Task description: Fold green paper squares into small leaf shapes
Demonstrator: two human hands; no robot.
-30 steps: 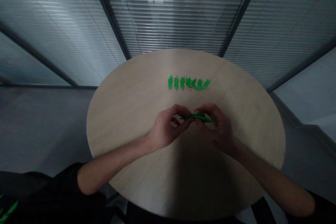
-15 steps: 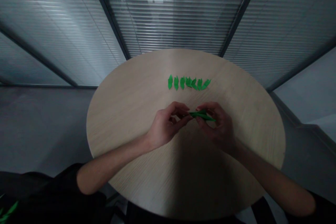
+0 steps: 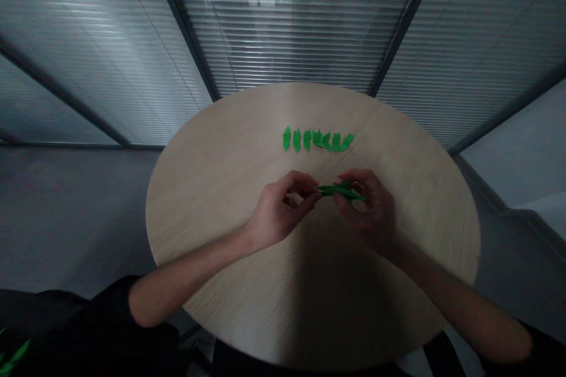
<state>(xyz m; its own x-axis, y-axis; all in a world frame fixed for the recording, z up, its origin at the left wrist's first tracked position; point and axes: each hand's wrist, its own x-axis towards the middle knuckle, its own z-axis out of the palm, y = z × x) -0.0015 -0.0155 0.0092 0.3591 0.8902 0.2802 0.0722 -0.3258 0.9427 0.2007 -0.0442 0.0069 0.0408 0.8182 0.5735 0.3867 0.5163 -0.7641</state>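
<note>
My left hand (image 3: 283, 206) and my right hand (image 3: 365, 212) hover over the middle of a round light-wood table (image 3: 212, 200). Between them is a long folded piece of green paper (image 3: 340, 191). My left fingertips pinch its left end, and my right fingers and thumb grip the rest, hiding part of it. Farther out on the table, a row of several small green paper leaves (image 3: 316, 140) lies beyond both hands, untouched.
Behind the table stand glass partitions with slatted blinds (image 3: 292, 29). My dark sleeves run along the bottom of the view. Green leaf-shaped pieces (image 3: 13, 352) show against the dark cloth at the lower left corner.
Both hands have risen slightly, and the green paper piece has shifted a little to the right and looks flatter. The row of leaves has not moved.
</note>
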